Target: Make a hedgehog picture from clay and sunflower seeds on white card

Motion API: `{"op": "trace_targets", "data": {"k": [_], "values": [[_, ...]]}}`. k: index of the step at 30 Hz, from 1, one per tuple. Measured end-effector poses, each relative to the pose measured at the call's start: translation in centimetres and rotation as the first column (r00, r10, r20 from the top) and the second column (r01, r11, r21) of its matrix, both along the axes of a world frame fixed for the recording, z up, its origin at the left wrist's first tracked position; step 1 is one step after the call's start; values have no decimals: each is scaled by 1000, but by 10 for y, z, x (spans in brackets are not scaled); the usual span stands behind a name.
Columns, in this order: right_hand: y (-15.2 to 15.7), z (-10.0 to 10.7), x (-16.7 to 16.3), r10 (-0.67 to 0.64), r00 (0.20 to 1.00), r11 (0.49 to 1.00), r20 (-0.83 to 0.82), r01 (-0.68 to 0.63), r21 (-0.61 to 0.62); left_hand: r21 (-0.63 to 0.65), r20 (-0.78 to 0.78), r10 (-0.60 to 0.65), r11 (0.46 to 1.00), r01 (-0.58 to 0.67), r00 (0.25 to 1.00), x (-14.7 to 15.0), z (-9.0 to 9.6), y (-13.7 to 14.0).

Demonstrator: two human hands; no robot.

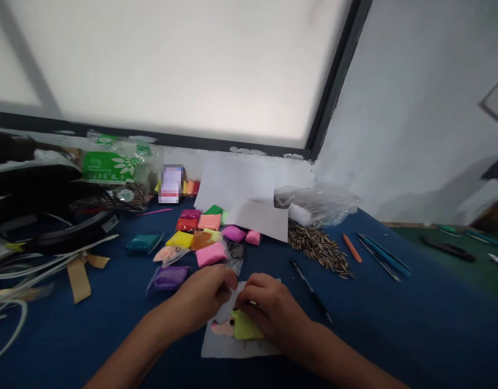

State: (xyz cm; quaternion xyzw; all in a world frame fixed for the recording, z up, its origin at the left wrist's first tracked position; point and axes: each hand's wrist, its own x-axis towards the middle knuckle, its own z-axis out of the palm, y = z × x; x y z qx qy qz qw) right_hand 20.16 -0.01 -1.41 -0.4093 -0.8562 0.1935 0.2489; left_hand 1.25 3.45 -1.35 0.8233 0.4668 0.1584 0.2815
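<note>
A clay hedgehog figure [246, 326] lies on a sheet of white paper [220, 348] in front of me. Its body is yellow-green, and the peach snout has a pink tip and a black eye. My right hand [273, 308] is over the body, partly covering it, with thumb and fingers pinched together at its top edge. A small dark bit shows by those fingertips; whether they grip it is unclear. Just left of it, above the snout, my left hand [210, 294] is closed with curled fingers. Anything inside it is hidden.
Colourful clay packets [210, 254] sit behind my hands. Sunflower seeds [317, 246] spill from a clear bag [325, 205]. Right of the paper lie a black pen [311, 292], an orange stick [352, 248] and blue tweezers [384, 254]. White cables [30, 275] run at left.
</note>
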Motion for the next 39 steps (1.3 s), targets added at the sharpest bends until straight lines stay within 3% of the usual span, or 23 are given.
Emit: {"op": "trace_targets", "data": {"k": [17,39], "values": [[1,0,-2,-52,996,998,78,54,-27,3,-26,2,1000,-2,1000,1,0,0],[4,-1,-4,9,982,1000,188,-12,15,-3,-29,11,1000,-11,1000,1,0,0]]}}
